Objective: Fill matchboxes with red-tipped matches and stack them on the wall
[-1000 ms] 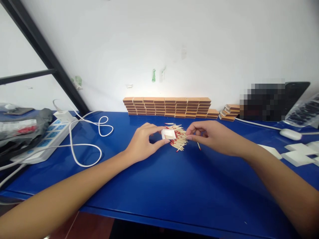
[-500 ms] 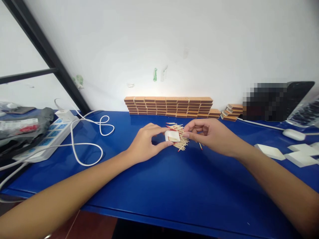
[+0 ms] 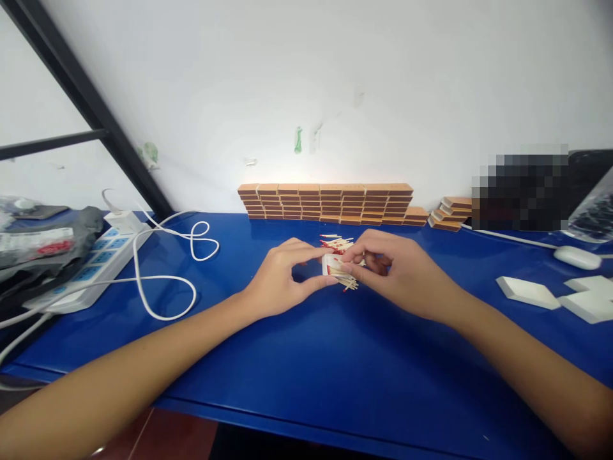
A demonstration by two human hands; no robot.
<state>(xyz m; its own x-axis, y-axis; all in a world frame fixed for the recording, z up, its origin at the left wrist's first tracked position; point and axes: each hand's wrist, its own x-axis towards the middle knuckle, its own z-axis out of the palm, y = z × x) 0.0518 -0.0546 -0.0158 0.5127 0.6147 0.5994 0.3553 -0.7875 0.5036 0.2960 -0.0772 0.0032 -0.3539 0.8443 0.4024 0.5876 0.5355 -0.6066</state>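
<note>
A small white matchbox tray (image 3: 327, 265) is held at its sides between the thumb and fingers of my left hand (image 3: 287, 275). Some matches with red heads show inside it. My right hand (image 3: 387, 268) reaches over the tray's right part, its thumb and index finger pinched together on matches at the opening; how many, I cannot tell. Behind and beneath the tray lies a loose pile of matches (image 3: 351, 283), partly covered by my right hand.
Brown matchboxes (image 3: 330, 203) are stacked in a long row against the wall, with a smaller leaning stack (image 3: 450, 214) to the right. White trays (image 3: 528, 292) lie at the right. A power strip (image 3: 96, 268) and white cables (image 3: 165, 278) occupy the left side of the blue table (image 3: 287, 370).
My right hand has moved left from the pile's edge to over the tray. The tray in my left hand has shifted slightly right, and red match heads now show in it.
</note>
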